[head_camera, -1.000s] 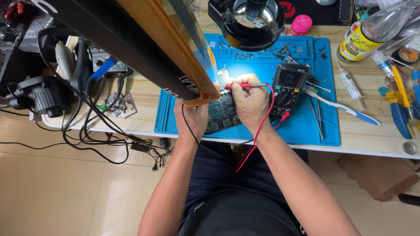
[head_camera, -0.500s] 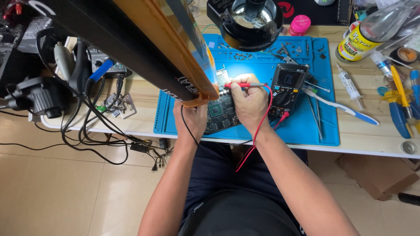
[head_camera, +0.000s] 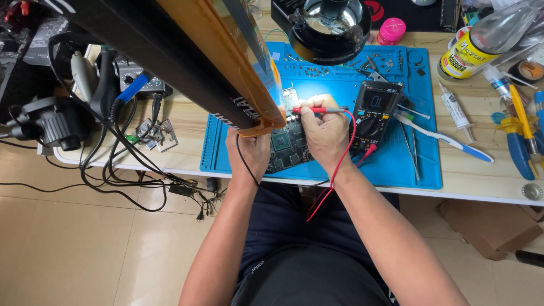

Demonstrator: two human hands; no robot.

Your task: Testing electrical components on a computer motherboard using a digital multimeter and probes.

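The right hand [head_camera: 324, 131] is clamped on the red probe [head_camera: 317, 110], which has barely moved. The left hand [head_camera: 249, 154], fingers curled, steadies the board [head_camera: 289, 146] lying between both hands. The meter [head_camera: 375, 113] sits just right.

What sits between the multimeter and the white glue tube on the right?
Head view: between the multimeter and the tube, metal tweezers and a white-and-blue toothbrush lie on the blue mat.

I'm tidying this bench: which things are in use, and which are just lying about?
In use: right hand gripping red probe, left hand, circuit board, multimeter.
Lying about: toothbrush, syringe, blue pliers, pink cap.
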